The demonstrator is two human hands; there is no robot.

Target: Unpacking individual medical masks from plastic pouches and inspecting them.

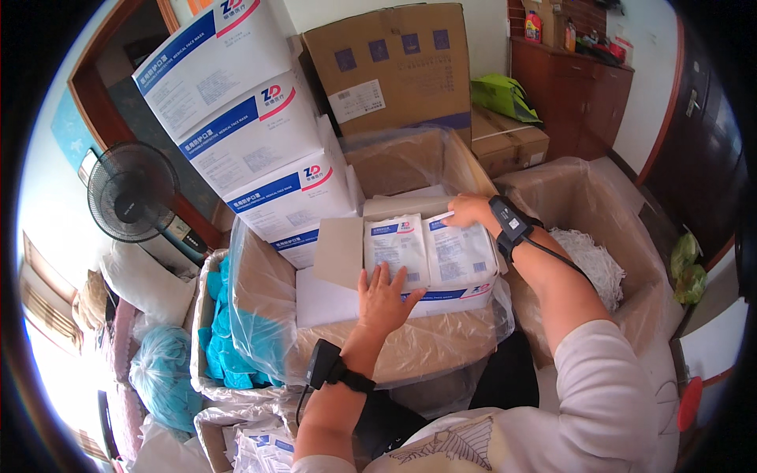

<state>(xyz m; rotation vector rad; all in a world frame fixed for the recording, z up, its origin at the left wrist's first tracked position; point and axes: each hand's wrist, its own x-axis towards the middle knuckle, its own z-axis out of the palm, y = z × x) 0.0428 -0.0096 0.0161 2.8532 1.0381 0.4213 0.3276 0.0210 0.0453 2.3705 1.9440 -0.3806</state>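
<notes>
Inside a white carton (378, 303), sealed packets (430, 252) (two) are pressed by a spread left hand (386, 299) and pinched at the far edge by the right hand (471, 210).

Packets (430, 254) in a small box (347, 303), inside a plastic-lined carton (426, 351).

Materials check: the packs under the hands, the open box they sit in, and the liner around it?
Packs: likely thin plastic film, white with blue print, slightly glossy and wrinkled; the left hand and right hand rest on them. Open box: white-faced cardboard, matte; its flap shows a grey-brown inner side. Liner: clear plastic sheet, crinkled with shiny highlights, draped over a brown carton.
</notes>
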